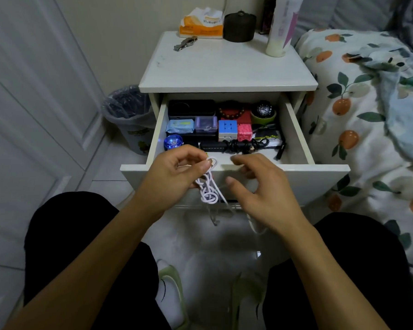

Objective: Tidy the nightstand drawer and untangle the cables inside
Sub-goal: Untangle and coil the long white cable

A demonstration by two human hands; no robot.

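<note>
A person sits facing a white nightstand (pixel 227 67) whose drawer (pixel 296 177) is pulled out toward the knees. The left hand (pixel 177 175) pinches a tangled white cable (pixel 209 189) between thumb and fingertips, holding the knotted loops just in front of the drawer front, with loose ends hanging down toward the floor. The right hand (pixel 258 184) hovers just beside the tangle with its fingers loosely curled; a thin strand seems to run toward it, but whether it grips that strand cannot be told. Inside the drawer a black coiled cable (pixel 239 146) lies wrapped around a dark bar near the front edge, with a blue round gadget (pixel 173 142) to its left. Behind them sit a puzzle cube (pixel 227 129), a pink cube (pixel 244 132), a small clear box (pixel 206 124), a bead bracelet (pixel 231 112) and a wristwatch (pixel 264 110). On top of the nightstand stand a tissue pack (pixel 202 26), a dark round jar (pixel 239 26) and a tall bottle (pixel 283 25). A lined waste bin (pixel 129 115) stands to the left, and a bed with a fruit-print cover (pixel 358 110) lies to the right.
</note>
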